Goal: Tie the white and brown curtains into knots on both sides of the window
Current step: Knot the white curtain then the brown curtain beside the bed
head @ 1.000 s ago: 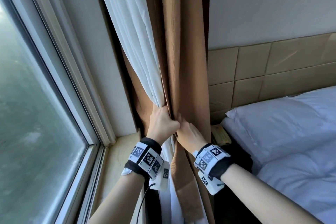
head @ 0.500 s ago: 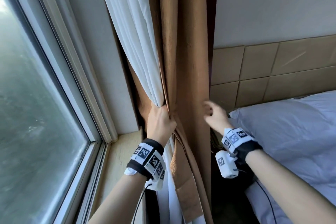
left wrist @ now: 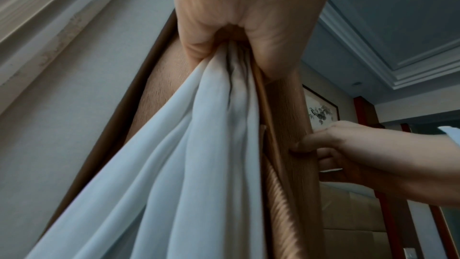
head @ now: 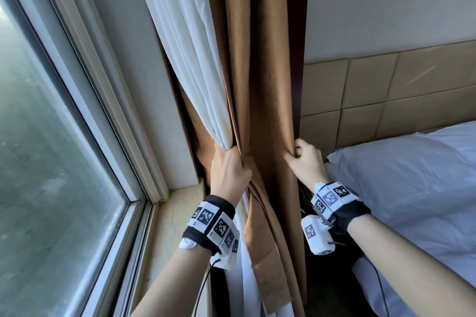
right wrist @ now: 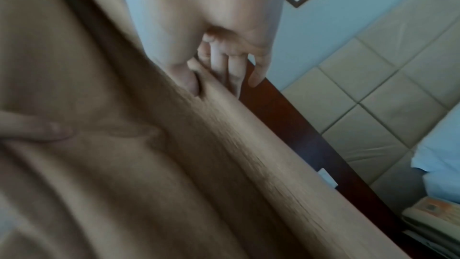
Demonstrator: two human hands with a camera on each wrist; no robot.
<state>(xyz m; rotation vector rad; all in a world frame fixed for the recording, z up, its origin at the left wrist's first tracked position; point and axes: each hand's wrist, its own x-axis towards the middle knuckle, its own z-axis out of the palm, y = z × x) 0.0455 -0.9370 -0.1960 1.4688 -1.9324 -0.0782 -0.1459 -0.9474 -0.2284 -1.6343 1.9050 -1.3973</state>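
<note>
white curtain (head: pixel 195 64) and brown curtain (head: pixel 273 72) bunched in left hand (head: pixel 228 175)

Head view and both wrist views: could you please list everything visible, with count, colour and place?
white curtain: one, white, beside the window, bunched in the left hand.
brown curtain: one, brown, right of the white one, held by both hands.
window: one, pale frame, far left.
sill: one, cream, under the window.
headboard: one, tan padded panels, on the right wall.
bed linen: one set, white, lower right.
picture: one, dark frame, on the wall.
left hand: fist round both curtains.
right hand: pinches the brown curtain's right edge.
</note>
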